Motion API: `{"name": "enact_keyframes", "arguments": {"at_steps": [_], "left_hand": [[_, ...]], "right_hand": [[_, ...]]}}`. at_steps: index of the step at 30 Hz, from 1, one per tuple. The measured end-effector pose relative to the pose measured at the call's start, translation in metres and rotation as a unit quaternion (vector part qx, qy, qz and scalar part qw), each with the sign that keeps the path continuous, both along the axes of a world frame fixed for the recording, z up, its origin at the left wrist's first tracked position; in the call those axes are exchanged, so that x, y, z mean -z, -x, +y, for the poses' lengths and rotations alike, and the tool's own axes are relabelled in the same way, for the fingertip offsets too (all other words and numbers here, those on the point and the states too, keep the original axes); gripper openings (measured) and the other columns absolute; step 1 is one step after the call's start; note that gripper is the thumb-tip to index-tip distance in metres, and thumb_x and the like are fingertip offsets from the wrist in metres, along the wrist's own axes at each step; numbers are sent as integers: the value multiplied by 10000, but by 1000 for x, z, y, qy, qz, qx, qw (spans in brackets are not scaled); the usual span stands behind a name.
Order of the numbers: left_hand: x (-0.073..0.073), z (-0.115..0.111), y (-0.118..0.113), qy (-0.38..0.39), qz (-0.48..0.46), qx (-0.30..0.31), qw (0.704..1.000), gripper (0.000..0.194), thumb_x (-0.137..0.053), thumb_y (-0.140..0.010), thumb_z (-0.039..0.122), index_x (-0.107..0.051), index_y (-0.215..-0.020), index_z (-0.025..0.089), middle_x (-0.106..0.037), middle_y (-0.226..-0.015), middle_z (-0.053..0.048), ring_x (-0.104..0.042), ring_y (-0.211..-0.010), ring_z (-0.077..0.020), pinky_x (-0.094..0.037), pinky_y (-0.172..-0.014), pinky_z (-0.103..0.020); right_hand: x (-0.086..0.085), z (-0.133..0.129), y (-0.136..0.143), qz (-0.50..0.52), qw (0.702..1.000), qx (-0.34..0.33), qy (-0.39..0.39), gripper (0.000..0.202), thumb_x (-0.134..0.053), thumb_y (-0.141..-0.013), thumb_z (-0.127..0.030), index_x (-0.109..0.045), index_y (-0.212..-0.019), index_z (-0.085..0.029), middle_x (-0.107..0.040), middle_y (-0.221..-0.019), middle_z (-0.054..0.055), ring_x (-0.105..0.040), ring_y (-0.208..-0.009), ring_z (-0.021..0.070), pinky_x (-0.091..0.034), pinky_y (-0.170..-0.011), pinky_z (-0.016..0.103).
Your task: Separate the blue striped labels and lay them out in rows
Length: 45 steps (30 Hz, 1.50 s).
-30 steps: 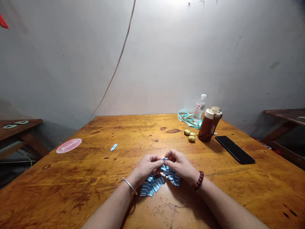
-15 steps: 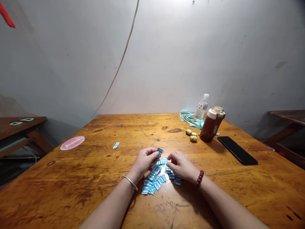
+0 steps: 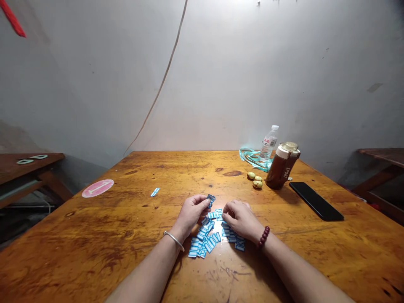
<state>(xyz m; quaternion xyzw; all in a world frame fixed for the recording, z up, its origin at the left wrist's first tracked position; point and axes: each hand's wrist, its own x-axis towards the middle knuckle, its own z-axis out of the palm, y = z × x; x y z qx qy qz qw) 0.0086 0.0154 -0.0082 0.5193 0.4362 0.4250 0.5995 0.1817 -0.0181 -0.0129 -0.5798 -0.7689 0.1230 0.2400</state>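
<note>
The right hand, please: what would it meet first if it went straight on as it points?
The right hand would probably meet the held pieces in the left hand, though it may brush the loose pieces first, as its height is unclear.

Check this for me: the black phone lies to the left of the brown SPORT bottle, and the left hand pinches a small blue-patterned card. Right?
Not quite: the head view shows the black phone to the right of the brown SPORT bottle. The left hand does pinch a small blue-patterned card.

Print on the small cards, apparently too small to read.
</note>
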Motion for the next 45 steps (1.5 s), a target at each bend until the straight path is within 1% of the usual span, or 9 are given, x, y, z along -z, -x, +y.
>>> {"name": "enact_keyframes", "arguments": {"at_steps": [4,10,18,21,24,26,28,33,45], "left_hand": [[0,1,-1,7,-7,-8,1000,225,-590,-652,360,-561,-713,146,-543,-565,14,-452,-434,-47,-320,-391,-143],[-4,-1,-3,11,-18,-6,1000,211,-596,-646,345,-558,-696,144,-532,-531,26,-411,-396,-31,-286,-374,-138],[-4,-1,-3,3,-21,-9,1000,227,-622,-618,339,-570,-700,135,-550,-573,6,-489,-483,-65,-336,-429,-153],[-4,-1,-2,3,-19,-13,1000,237,-628,-611,348,-575,-699,134,-543,-570,12,-474,-462,-58,-356,-439,-162],[-4,-2,-3,18,-20,-33,999,249,-637,-599,362,-581,-694,139,-515,-557,33,-430,-410,-39,-348,-413,-160],[-4,-4,-5,35,-32,-42,998,247,-638,-602,366,-584,-703,146,-488,-533,50,-395,-381,-25,-320,-386,-147],[-4,-6,-7,50,-61,-38,996,232,-644,-607,350,-589,-715,152,-490,-537,51,-408,-401,-21,-329,-403,-136],[-6,-11,-13,78,-121,-10,990,218,-671,-601,278,-620,-754,133,-573,-661,-1,-515,-570,-47,-407,-544,-138],[-11,-23,-25,115,-193,32,974,228,-688,-595,240,-651,-783,118,-629,-747,-40,-548,-631,-63,-414,-562,-129]], "right_hand": [[3,4,14,-26,998,-20,-54,174,-414,-801,-294,-564,-872,-242,-524,-791,14,-446,-785,145,-226,-745,289],[9,7,18,-64,996,-33,-47,153,-489,-757,-297,-568,-878,-248,-499,-815,18,-435,-799,152,-218,-761,305],[9,8,11,88,996,-14,-7,122,-523,-717,-278,-533,-651,-176,-513,-706,-9,-446,-719,127,-296,-693,275],[4,9,9,245,969,-7,29,227,-485,-738,-350,-498,-607,-164,-469,-604,-18,-432,-595,110,-341,-577,246],[-2,7,8,420,901,9,108,252,-503,-703,-411,-475,-635,-170,-407,-579,-38,-402,-507,92,-358,-457,218],[-7,3,10,491,859,15,144,240,-536,-673,-406,-474,-669,-174,-399,-580,-45,-389,-492,84,-356,-417,200],[-11,-1,13,523,840,10,145,203,-567,-655,-350,-473,-680,-172,-421,-577,-47,-398,-506,79,-357,-433,189],[-13,-8,19,547,825,3,141,174,-575,-655,-302,-472,-667,-163,-453,-587,-38,-420,-534,77,-359,-488,194],[-10,-8,23,537,830,52,142,271,-571,-663,-400,-454,-605,-164,-411,-502,-52,-368,-457,70,-315,-443,193]]}}
